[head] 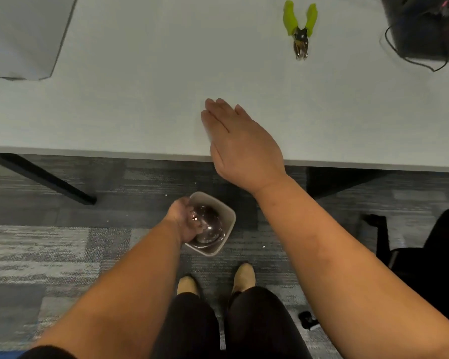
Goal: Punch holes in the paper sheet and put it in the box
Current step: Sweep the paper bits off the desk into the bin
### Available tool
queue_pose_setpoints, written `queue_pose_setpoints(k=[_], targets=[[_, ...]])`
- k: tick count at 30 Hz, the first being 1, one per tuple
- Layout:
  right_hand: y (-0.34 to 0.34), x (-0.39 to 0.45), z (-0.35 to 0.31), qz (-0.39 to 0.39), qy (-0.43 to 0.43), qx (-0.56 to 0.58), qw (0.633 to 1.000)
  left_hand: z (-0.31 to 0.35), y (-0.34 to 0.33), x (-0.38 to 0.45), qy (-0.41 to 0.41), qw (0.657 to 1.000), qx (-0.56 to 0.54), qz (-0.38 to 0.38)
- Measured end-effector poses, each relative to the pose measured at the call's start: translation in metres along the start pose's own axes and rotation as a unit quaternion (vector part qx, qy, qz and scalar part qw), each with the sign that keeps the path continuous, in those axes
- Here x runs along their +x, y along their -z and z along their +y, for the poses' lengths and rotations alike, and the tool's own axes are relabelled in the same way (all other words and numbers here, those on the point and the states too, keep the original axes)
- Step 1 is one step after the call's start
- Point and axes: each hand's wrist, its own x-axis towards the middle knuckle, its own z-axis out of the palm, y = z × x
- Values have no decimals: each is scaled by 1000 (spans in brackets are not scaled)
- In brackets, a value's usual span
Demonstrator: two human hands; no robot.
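My left hand (184, 221) grips the near-left rim of a small beige box (230, 221), held low in front of the table's edge above the carpet. The box has a shiny clear liner inside; I cannot make out any paper in it. My right hand (241, 149) lies flat, palm down, at the front edge of the white table (140, 99), fingers stretched out together and holding nothing. A hole punch (300, 29) with lime-green handles lies on the table at the far right, well beyond my right hand. No paper sheet is plainly visible.
A grey flat object (21, 35) covers the table's far left corner. A black device with a cable (425, 27) sits at the far right. A black table leg (44, 177) slants at left, a black chair (425, 255) stands at right. White specks dot the carpet.
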Motion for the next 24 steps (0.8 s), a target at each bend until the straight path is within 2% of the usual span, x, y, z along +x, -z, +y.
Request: queue_pose_setpoints(k=[12,18,24], targets=[[-1,1,-2,-8,-8,-11,1000,10,-2,-2,-5,999,35,21],[0,0,-2,-12,-16,10,1000,10,0,-20,-35,990,136,28],[4,1,-1,-34,-13,35,999,18,-2,-54,-18,986,161,33]])
